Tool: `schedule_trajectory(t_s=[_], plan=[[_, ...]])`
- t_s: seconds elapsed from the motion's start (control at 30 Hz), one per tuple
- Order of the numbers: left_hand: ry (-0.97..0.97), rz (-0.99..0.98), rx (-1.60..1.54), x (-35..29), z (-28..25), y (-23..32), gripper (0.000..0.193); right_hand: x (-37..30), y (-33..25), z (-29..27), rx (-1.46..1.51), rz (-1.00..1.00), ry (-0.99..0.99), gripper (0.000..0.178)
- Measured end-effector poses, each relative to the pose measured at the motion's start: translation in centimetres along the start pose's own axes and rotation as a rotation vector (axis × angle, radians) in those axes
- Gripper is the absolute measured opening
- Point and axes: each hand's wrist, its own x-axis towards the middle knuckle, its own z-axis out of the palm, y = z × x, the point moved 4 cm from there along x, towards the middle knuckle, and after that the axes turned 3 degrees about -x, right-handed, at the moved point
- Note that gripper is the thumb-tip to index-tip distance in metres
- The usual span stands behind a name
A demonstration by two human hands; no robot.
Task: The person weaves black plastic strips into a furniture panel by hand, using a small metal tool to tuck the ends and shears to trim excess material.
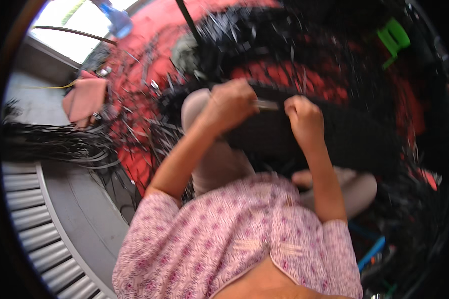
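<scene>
My left hand (233, 102) is closed, blurred by motion, above the far edge of a black woven panel (269, 132). From it a short, thin, pale metallic piece (268, 105) points toward my other hand; its kind is too blurred to name. My right hand (305, 118) is also closed, with thumb and fingers pressed together over the same panel. Whatever it pinches is too small or dark to make out. The dark panel lies across my legs and stretches off to the right.
Black strips (254, 35) lie heaped over the red floor covering (157, 60). A roller conveyor (35, 209) runs along the lower left, near a bundle of black strips (55, 142) and a pink cloth (87, 97). A green plastic stool (394, 37) stands at the far right.
</scene>
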Motion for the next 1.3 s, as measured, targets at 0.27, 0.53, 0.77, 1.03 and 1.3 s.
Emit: schedule_trajectory(t_s=[0.27,0.53,0.77,1.03,1.3], plan=[[-0.103,-0.073,0.019,0.1,-1.1,0.2,0.024,2.1,-1.4,-0.2,0.089,0.061,-0.123,0.016],[-0.104,0.114,0.353,-0.4,0.8,0.7,0.018,-0.4,0.9,0.0,0.081,-0.007,0.062,0.012],[-0.170,-0.250,0.058,-1.9,-2.1,0.2,0.027,0.6,0.1,0.7,0.189,0.045,-0.048,0.028],[-0.104,-0.548,-0.080,-1.5,0.0,0.4,0.043,0.5,-0.2,1.2,0.168,0.071,-0.011,0.026],[-0.077,-0.339,0.010,1.6,5.3,2.7,0.032,-2.5,-2.6,-1.7,-0.082,-0.175,0.482,0.028]])
